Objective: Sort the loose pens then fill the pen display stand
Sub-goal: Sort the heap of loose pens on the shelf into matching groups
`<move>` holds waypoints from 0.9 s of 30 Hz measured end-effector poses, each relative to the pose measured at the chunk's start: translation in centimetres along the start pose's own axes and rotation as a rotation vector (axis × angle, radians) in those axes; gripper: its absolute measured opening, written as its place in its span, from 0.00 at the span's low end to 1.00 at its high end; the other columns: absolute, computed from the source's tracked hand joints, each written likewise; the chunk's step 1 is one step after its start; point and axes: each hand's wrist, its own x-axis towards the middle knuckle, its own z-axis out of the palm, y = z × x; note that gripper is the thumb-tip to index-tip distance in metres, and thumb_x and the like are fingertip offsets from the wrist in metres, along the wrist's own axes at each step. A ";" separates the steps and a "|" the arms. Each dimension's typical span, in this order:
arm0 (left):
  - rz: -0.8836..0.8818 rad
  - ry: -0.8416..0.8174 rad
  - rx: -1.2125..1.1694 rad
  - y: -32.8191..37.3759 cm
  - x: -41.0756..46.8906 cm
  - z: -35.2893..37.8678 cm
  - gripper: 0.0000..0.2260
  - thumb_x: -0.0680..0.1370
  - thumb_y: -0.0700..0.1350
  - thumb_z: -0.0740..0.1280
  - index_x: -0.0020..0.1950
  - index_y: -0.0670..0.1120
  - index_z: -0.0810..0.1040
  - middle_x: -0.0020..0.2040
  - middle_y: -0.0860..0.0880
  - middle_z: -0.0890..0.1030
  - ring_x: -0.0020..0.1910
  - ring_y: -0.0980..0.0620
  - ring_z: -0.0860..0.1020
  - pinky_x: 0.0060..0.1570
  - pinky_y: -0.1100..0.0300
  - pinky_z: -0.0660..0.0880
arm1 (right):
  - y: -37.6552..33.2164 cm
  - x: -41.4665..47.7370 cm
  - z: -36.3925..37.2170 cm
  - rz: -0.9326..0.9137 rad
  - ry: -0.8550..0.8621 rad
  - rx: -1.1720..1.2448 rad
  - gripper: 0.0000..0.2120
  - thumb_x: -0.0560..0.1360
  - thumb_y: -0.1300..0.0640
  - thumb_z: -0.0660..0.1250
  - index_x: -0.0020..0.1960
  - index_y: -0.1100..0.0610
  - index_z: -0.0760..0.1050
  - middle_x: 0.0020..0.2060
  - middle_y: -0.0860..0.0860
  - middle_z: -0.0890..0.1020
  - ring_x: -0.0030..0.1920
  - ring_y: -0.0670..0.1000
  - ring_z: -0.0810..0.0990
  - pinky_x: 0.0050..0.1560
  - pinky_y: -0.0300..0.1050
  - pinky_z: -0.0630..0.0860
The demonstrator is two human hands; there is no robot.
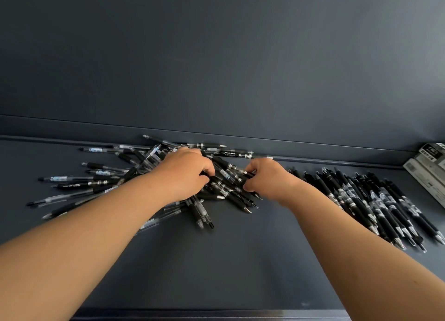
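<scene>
A jumbled pile of loose pens [101,176], black ones and clear-barrelled ones, lies on the dark grey table [216,260] against the back wall. My left hand [185,176] rests on top of the pile with its fingers curled into the pens. My right hand [267,178] is at the pile's right edge, thumb and fingers pinching a black pen [237,173]. To the right, a group of black pens [375,202] lies side by side, all slanting the same way. No display stand is in view.
Grey and white cardboard pen boxes [428,169] stand at the far right edge of the table. A raised ledge [72,130] runs along the back where the table meets the dark wall. The table's front edge [216,313] is near the bottom of the view.
</scene>
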 end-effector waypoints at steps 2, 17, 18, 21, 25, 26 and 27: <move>0.047 -0.007 0.023 0.6 0.2 0.6 0.12 0.77 0.48 0.66 0.60 0.57 0.78 0.52 0.54 0.73 0.59 0.51 0.67 0.61 0.55 0.66 | 0.3 0.0 0.1 -0.001 0.046 0.047 0.07 0.69 0.66 0.67 0.47 0.61 0.77 0.35 0.55 0.79 0.33 0.51 0.73 0.32 0.40 0.68; 0.084 0.005 0.142 1.3 0.9 1.8 0.14 0.75 0.47 0.69 0.60 0.53 0.75 0.48 0.55 0.68 0.58 0.51 0.68 0.54 0.58 0.66 | 2.7 -1.1 0.7 -0.077 0.119 0.215 0.12 0.70 0.66 0.69 0.42 0.49 0.75 0.41 0.54 0.83 0.41 0.54 0.80 0.47 0.51 0.79; 0.085 0.007 0.129 1.2 0.9 1.7 0.13 0.74 0.47 0.69 0.58 0.53 0.76 0.46 0.55 0.68 0.57 0.51 0.68 0.52 0.59 0.66 | 2.8 -1.1 0.7 -0.076 0.120 0.217 0.12 0.70 0.66 0.69 0.43 0.49 0.75 0.41 0.54 0.83 0.41 0.53 0.80 0.47 0.50 0.79; 0.075 0.018 0.075 1.0 0.7 1.5 0.08 0.74 0.48 0.71 0.52 0.54 0.77 0.45 0.56 0.70 0.53 0.53 0.68 0.51 0.59 0.67 | 2.9 -1.2 0.9 -0.085 0.122 0.221 0.10 0.72 0.65 0.68 0.45 0.50 0.74 0.42 0.52 0.82 0.41 0.51 0.78 0.43 0.44 0.76; 0.038 0.006 -0.011 0.2 0.2 1.0 0.07 0.74 0.47 0.71 0.51 0.55 0.78 0.47 0.55 0.74 0.54 0.54 0.68 0.55 0.56 0.68 | 2.7 -1.3 1.0 -0.090 0.122 0.185 0.09 0.73 0.64 0.67 0.48 0.52 0.73 0.43 0.52 0.80 0.41 0.50 0.77 0.39 0.42 0.74; 0.034 0.010 -0.023 -0.2 0.1 0.8 0.07 0.74 0.47 0.71 0.51 0.56 0.78 0.48 0.56 0.75 0.55 0.54 0.69 0.56 0.56 0.68 | 2.6 -1.4 1.1 -0.084 0.116 0.167 0.09 0.73 0.63 0.67 0.48 0.52 0.73 0.44 0.51 0.80 0.41 0.50 0.77 0.39 0.42 0.74; 0.026 0.013 -0.038 -0.5 0.0 0.5 0.07 0.73 0.47 0.71 0.50 0.56 0.79 0.48 0.56 0.75 0.55 0.54 0.69 0.56 0.55 0.68 | 2.5 -1.4 1.1 -0.080 0.103 0.145 0.09 0.72 0.62 0.69 0.49 0.52 0.73 0.45 0.51 0.80 0.42 0.50 0.77 0.39 0.42 0.73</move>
